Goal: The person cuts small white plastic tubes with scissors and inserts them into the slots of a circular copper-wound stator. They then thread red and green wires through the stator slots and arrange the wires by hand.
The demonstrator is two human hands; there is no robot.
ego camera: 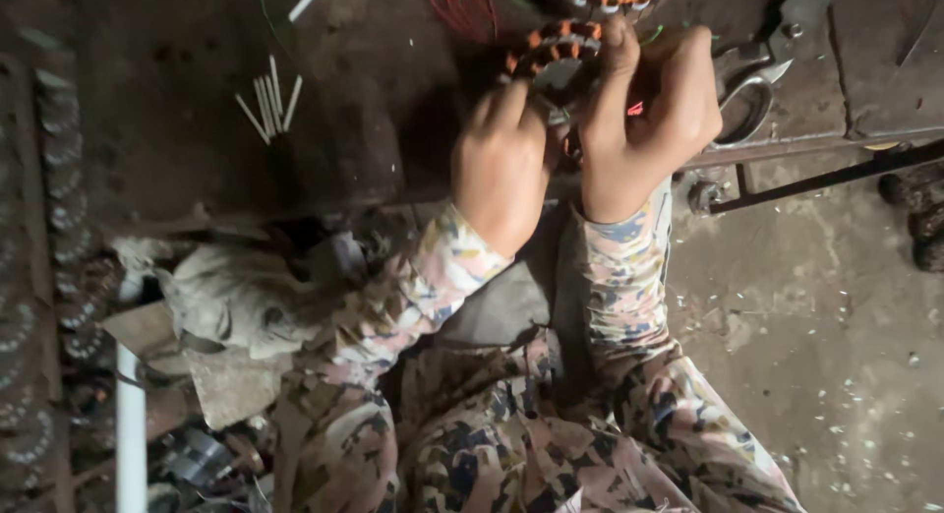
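A dark, grimy workbench [197, 129] fills the upper view, above a dusty concrete floor [816, 316]. At the bench's near edge, the right hand [644, 120] and left hand [500, 169] both close their fingers on a ring-shaped wound coil [553, 43] with copper windings. Scissors [762, 75] lie just right; thin white sticks [268, 105] lie well left.

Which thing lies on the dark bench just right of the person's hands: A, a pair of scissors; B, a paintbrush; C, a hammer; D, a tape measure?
A: a pair of scissors with looped metal handles lies beside the right hand on the bench.
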